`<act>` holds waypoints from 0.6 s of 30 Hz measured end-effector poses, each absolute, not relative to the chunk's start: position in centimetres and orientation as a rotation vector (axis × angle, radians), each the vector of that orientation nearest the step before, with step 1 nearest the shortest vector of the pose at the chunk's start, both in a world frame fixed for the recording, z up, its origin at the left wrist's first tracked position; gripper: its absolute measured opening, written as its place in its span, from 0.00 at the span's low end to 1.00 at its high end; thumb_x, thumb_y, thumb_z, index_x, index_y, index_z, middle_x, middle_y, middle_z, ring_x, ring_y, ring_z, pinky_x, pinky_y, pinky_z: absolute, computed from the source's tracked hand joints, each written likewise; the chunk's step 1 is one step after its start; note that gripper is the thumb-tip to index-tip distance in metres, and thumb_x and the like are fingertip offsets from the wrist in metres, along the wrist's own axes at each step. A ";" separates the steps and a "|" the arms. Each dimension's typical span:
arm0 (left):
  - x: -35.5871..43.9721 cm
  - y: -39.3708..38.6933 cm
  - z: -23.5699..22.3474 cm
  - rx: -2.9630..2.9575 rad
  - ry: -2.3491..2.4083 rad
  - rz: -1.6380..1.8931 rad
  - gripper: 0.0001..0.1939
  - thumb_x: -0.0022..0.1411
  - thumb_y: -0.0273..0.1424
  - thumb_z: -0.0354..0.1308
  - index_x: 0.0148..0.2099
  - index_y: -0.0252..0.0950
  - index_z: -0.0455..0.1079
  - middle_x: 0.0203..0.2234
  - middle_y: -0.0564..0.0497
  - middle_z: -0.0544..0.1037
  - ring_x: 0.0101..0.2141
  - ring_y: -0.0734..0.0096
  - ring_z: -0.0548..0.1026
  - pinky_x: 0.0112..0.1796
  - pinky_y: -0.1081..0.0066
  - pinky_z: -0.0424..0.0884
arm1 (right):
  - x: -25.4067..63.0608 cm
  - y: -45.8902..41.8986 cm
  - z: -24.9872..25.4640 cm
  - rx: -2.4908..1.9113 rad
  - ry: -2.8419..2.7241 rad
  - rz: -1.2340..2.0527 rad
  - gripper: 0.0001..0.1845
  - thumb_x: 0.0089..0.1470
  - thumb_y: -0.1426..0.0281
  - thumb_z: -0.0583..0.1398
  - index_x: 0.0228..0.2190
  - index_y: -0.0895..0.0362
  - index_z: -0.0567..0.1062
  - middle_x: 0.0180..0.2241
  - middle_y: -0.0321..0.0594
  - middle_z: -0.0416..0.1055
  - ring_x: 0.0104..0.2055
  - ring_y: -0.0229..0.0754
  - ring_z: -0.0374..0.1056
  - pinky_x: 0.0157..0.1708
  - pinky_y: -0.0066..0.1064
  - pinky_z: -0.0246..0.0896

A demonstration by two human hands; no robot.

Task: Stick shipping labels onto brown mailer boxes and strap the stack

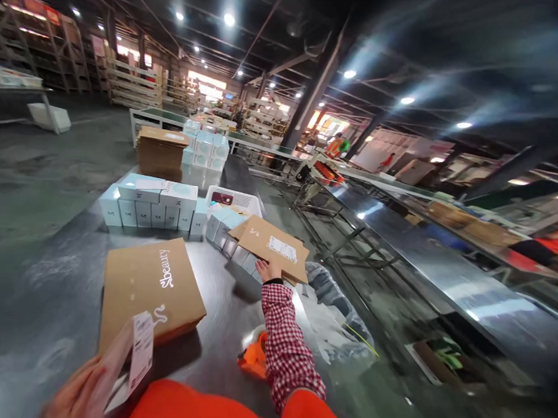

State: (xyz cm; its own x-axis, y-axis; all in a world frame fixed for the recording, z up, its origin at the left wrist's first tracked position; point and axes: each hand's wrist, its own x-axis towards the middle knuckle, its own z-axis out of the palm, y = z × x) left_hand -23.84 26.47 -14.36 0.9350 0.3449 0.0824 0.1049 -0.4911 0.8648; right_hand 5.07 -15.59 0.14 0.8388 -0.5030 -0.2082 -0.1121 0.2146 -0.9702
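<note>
At the lower left, my left hand is closed around a strip of printed labels, its end curling upward. Beside it lies a stack of flat brown cardboard boxes with white "beauty" lettering. My right hand, in a red checked sleeve, reaches forward and grips the near edge of a flat cardboard box that bears a white label. More cardboard shows under that box, which rests over a row of small pale-blue boxes. An orange tape dispenser lies near my right forearm.
Pale-blue boxes stand in rows across the metal table, with a cardboard stack behind. A white basket holds small items. A plastic-lined bin with white paper adjoins the right edge. Another person is far off.
</note>
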 end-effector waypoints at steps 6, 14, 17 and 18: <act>-23.8 26.0 -11.6 2.135 0.233 0.337 0.22 0.63 0.47 0.49 0.44 0.39 0.78 0.48 0.48 0.78 0.48 0.57 0.76 0.51 0.62 0.71 | -1.6 -3.6 -2.5 -1.374 -0.059 0.296 0.27 0.41 0.64 0.68 0.45 0.53 0.70 0.49 0.45 0.69 0.52 0.47 0.67 0.52 0.44 0.64; -24.8 27.3 -12.2 2.093 0.317 0.353 0.30 0.60 0.56 0.47 0.44 0.38 0.78 0.47 0.44 0.78 0.49 0.57 0.76 0.52 0.60 0.69 | -2.3 9.8 -5.0 -1.696 -1.026 1.216 0.13 0.43 0.73 0.67 0.34 0.61 0.74 0.35 0.38 0.72 0.40 0.41 0.67 0.47 0.36 0.62; -26.0 28.0 -11.2 2.102 0.363 0.342 0.32 0.58 0.58 0.48 0.43 0.37 0.79 0.47 0.42 0.78 0.50 0.51 0.75 0.53 0.55 0.68 | -3.2 10.3 -5.3 -1.679 -0.999 1.242 0.11 0.50 0.66 0.65 0.30 0.61 0.73 0.28 0.35 0.69 0.32 0.37 0.65 0.39 0.32 0.64; -26.4 28.0 -10.6 2.098 0.375 0.326 0.32 0.58 0.57 0.49 0.46 0.37 0.77 0.49 0.42 0.77 0.51 0.51 0.73 0.52 0.54 0.68 | -3.9 10.2 -5.2 -1.656 -1.017 1.204 0.13 0.50 0.63 0.65 0.31 0.60 0.73 0.29 0.36 0.69 0.32 0.37 0.65 0.38 0.31 0.64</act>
State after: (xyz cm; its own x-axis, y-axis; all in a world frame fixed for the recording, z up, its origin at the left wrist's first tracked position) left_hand -26.40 28.04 -10.59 0.9174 0.3890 0.0837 0.1366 -0.5056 0.8519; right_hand -3.86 10.16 -5.18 0.2130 0.9312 -0.2957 0.1365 -0.3280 -0.9348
